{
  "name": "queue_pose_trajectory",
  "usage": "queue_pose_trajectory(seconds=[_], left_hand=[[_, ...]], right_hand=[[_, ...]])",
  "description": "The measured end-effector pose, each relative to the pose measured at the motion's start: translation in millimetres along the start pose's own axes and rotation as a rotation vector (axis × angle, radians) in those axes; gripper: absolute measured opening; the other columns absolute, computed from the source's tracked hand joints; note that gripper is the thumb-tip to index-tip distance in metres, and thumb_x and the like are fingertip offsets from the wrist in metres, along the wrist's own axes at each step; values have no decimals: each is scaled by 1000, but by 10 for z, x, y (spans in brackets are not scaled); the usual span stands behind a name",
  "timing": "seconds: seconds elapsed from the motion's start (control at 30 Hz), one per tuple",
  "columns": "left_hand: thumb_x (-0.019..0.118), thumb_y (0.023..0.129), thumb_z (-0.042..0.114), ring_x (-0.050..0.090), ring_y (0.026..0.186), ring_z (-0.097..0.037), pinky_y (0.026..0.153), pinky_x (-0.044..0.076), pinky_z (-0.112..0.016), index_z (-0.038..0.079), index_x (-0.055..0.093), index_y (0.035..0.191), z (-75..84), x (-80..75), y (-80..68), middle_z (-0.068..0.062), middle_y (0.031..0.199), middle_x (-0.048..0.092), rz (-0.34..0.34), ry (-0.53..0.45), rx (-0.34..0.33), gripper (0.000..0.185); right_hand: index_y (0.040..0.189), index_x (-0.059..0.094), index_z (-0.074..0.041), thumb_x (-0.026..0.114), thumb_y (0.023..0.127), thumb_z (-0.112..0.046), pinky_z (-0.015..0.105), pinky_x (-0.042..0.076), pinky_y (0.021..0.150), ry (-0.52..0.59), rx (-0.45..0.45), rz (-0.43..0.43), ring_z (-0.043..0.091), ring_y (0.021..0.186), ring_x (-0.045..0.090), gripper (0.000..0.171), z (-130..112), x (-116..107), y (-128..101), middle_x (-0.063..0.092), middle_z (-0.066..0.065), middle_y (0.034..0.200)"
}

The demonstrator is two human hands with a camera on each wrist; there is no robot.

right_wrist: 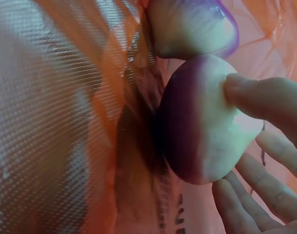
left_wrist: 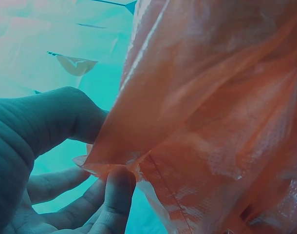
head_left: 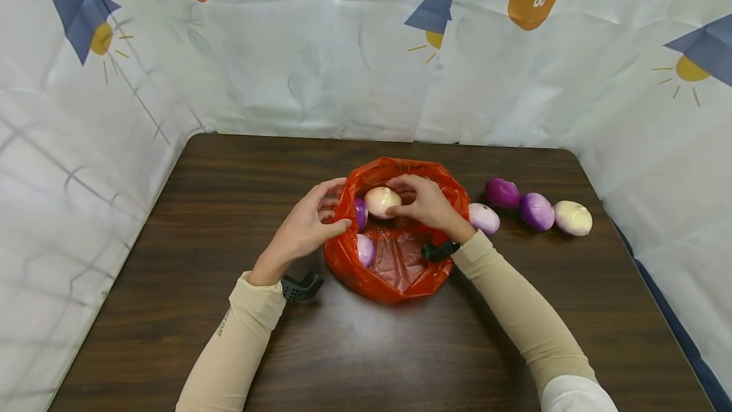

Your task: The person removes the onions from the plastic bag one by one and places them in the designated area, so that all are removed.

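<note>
An orange-red plastic bag (head_left: 394, 294) stands wide open at the middle of the table. My left hand (head_left: 302, 226) pinches the bag's left rim between thumb and fingers, as the left wrist view shows close up. Inside the bag, my right hand (head_left: 427, 203) holds a peeled onion (head_left: 382, 202), cream on top, between thumb and fingertips. The right wrist view shows this onion (right_wrist: 202, 126) has a purple side. Two more onions lie by the bag's left wall: a purple one (head_left: 361, 213), partly hidden, and a pale one (head_left: 365, 250).
On the table (head_left: 366, 361), right of the bag, a pale onion (head_left: 485, 218) lies close to its side. Farther right are a dark purple onion (head_left: 502, 193), a lighter purple one (head_left: 536, 212) and a cream one (head_left: 574, 218). A patterned white sheet (head_left: 257, 68) hangs behind.
</note>
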State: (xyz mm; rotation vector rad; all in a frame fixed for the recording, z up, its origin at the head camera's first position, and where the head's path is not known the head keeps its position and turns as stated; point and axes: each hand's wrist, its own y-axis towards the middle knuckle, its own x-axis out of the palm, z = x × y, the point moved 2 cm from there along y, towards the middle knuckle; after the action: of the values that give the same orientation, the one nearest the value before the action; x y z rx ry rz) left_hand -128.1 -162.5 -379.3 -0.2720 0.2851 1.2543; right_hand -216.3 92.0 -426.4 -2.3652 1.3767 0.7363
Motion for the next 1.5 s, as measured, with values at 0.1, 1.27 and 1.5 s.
queue_pose_trajectory(seconds=[0.1, 1.27, 1.5], left_hand=[[74, 91, 11, 60, 128, -35, 105, 56, -52, 15, 39, 156, -1, -2, -1, -14, 146, 51, 1, -3, 1, 74], [74, 91, 10, 61, 126, -34, 104, 57, -52, 15, 40, 156, -12, 3, 1, -14, 145, 51, -1, 6, 24, 74], [74, 91, 9, 61, 126, -34, 105, 56, -52, 15, 39, 156, -16, 1, -1, -14, 146, 51, 1, 9, 29, 74]], right_hand=[[136, 62, -5, 88, 83, -20, 47, 56, 106, 12, 19, -5, 32, 125, 67, 61, 31, 8, -3, 68, 17, 134], [133, 66, -12, 88, 83, -22, 42, 60, 100, -55, -7, -50, 29, 120, 69, 56, 90, 22, -59, 69, 11, 128], [131, 66, -13, 89, 83, -21, 41, 60, 99, -55, -22, -59, 27, 120, 70, 54, 83, 27, -62, 70, 10, 128]])
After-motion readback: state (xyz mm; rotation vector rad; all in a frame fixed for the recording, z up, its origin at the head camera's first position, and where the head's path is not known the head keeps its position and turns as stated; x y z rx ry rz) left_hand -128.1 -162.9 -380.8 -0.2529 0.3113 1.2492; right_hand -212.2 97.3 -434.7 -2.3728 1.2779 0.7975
